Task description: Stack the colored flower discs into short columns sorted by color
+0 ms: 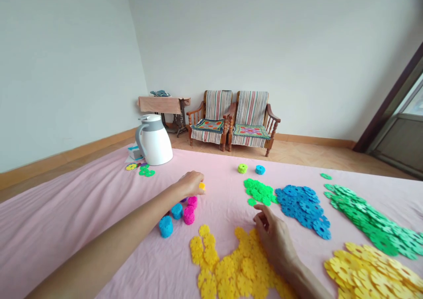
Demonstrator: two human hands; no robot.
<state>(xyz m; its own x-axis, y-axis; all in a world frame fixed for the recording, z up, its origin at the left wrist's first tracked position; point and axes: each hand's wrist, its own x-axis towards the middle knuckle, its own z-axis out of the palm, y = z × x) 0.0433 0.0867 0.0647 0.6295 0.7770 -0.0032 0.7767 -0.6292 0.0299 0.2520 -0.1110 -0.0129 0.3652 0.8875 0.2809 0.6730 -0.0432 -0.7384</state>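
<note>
My left hand reaches out over the pink cloth, its fingers closed on a small yellow stack of flower-shaped discs, partly hidden by the hand. Beside that forearm stand blue stacks and magenta stacks; a purple one is mostly covered. My right hand hovers at the edge of the loose yellow discs, fingers loosely bent and apart, nothing visible in them. Just beyond it lie bright green discs and a heap of blue discs.
A white thermos jug stands at the back left near green pieces. A lime stack and a blue stack stand at the back. Green discs and more yellow discs lie right. Two wooden chairs are beyond.
</note>
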